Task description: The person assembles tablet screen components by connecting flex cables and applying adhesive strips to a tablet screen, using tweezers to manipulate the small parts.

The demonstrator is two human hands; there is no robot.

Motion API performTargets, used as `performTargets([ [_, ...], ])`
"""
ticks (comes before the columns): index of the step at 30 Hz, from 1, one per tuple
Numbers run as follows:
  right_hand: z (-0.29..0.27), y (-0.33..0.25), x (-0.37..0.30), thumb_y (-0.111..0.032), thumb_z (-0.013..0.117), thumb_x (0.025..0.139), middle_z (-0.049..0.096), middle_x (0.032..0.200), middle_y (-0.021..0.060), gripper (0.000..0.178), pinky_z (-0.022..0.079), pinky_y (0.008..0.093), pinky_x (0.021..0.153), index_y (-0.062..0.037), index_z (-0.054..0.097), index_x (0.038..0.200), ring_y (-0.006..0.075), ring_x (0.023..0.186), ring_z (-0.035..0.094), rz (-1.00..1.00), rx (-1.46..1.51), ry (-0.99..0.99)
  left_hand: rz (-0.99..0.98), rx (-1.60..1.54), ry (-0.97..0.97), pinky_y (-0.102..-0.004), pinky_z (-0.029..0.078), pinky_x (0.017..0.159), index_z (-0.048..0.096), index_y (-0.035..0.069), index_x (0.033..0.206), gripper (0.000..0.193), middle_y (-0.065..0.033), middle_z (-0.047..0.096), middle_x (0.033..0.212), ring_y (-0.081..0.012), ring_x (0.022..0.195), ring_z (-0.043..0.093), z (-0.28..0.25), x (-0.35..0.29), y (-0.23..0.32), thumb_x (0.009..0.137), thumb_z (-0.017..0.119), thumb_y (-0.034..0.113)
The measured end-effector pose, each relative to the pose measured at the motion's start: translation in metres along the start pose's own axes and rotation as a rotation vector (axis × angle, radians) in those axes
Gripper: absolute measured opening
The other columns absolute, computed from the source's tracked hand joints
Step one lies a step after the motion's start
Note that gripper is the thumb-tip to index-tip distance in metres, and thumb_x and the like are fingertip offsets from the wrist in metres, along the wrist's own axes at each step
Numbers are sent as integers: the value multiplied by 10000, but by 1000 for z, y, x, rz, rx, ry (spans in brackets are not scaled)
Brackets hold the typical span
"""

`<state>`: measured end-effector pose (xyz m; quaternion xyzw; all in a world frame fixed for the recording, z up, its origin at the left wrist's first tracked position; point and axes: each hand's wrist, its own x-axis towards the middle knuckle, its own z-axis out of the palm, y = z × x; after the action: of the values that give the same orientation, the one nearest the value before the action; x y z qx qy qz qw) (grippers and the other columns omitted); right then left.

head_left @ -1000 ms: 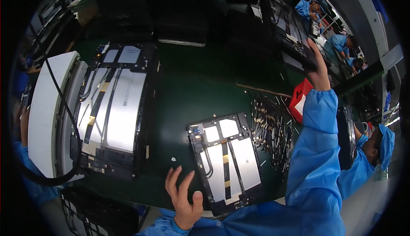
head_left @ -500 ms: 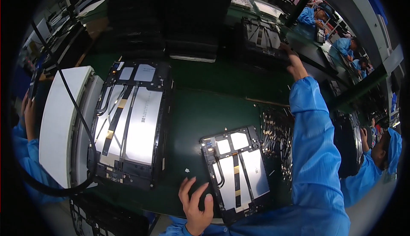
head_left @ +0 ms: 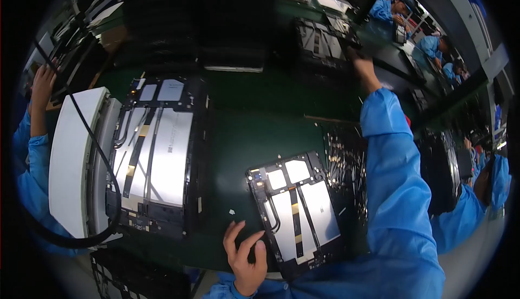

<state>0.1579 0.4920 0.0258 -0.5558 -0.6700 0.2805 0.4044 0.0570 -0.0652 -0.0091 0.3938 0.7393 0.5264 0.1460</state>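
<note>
On my feed, one uncovered tablet point(head_left: 319, 207) lies on the green table point(head_left: 233, 136) at five o'clock, inner side facing up. Its long axis runs from half past eleven to half past five; the end with two pale plates point(head_left: 298, 172) points at half past eleven, leaning slightly left of straight ahead. My left hand point(head_left: 247, 262) sits at six o'clock, just beside the tablet's left edge, fingers spread and loosely curved around nothing; I can't tell whether a fingertip brushes that edge. A small white scrap point(head_left: 232, 212) lies at eleven o'clock from the hand.

My right hand point(head_left: 366, 72) is stretched out to two o'clock, at the right side of the far tablets point(head_left: 330, 47); its fingers sink into shadow, so I can't tell whether they grip anything. Near nine o'clock I have a second tablet point(head_left: 176, 142), its long axis almost twelve to six, with a white case point(head_left: 76, 163) on its left. Thin strips point(head_left: 341, 161) lie heaped at half past three.
</note>
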Motion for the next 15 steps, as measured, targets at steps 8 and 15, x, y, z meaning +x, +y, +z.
performTargets([
  [8, -75, -118, -175, -278, 592, 877, 649, 753, 124, 292, 486, 301, 585, -9, 657, 969, 184, 610, 613, -576, -521, -510, -59, -68, 16, -410, 348, 983, 623, 7, 990, 187, -157, 449, 1242, -343, 1232, 389, 2, -4, -2, 880, 509, 106],
  [15, -92, -54, -285, -310, 610, 830, 599, 649, 241, 389, 491, 388, 600, 76, 648, 805, 329, 634, 623, -188, -814, -762, 28, -24, -48, -350, 381, 963, 608, 8, 1028, 207, -147, 418, 1302, -296, 1260, 388, 7, -5, -6, 917, 475, 122],
])
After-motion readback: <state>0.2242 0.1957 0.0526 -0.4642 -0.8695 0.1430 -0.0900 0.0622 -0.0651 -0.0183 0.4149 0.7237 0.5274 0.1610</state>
